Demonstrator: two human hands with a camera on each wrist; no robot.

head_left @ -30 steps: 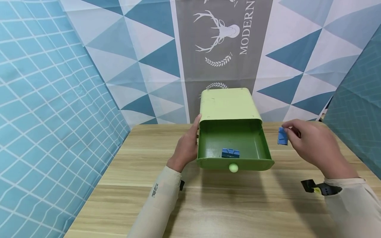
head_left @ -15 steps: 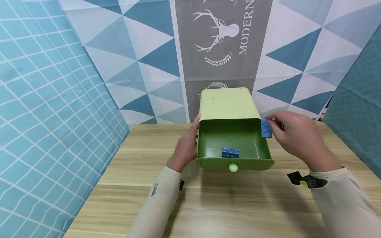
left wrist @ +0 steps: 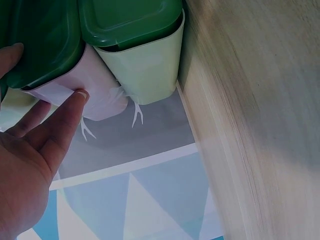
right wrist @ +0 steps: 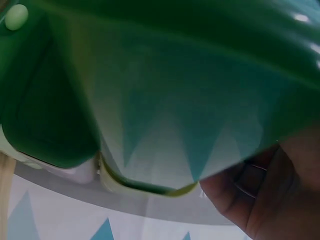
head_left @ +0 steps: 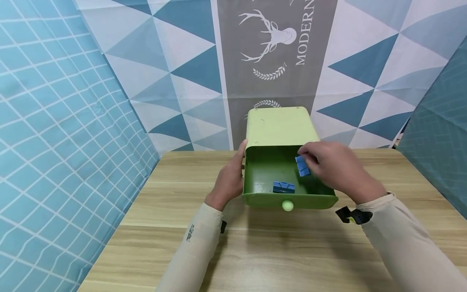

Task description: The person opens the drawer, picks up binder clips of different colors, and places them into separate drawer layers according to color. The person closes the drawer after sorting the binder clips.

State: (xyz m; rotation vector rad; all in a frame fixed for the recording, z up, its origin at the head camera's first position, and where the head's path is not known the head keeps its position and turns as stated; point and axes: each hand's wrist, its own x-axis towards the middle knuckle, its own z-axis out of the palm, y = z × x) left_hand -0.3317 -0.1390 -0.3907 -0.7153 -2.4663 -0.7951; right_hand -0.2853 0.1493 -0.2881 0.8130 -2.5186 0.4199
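In the head view a pale green storage box (head_left: 281, 126) has its dark green drawer (head_left: 260, 200) pulled out. A blue binder clip (head_left: 283, 187) lies inside by the drawer's front wall. My right hand (head_left: 333, 169) pinches a second blue binder clip (head_left: 302, 166) over the drawer's right side, apart from the first clip. In the right wrist view a thin wire loop (right wrist: 251, 180) shows by the fingers. With fairly straight fingers, my left hand (head_left: 227, 182) rests against the box's left side. Its thumb and fingers appear beside a pinkish box (left wrist: 97, 90) in the left wrist view.
The wrist views reveal stacked box units, including a pale green one (left wrist: 150, 67) with a green drawer. Beneath is a wood-grain table (head_left: 171, 202). A patterned cloth (head_left: 189, 73) stands behind, with a blue grid cloth (head_left: 54, 121) at left and a teal cloth (head_left: 438, 125) at right.
My right hand has moved left with the pinched binder clip, from beside the box to over the drawer, and the clip has tilted. The left hand and the other clip stay put.
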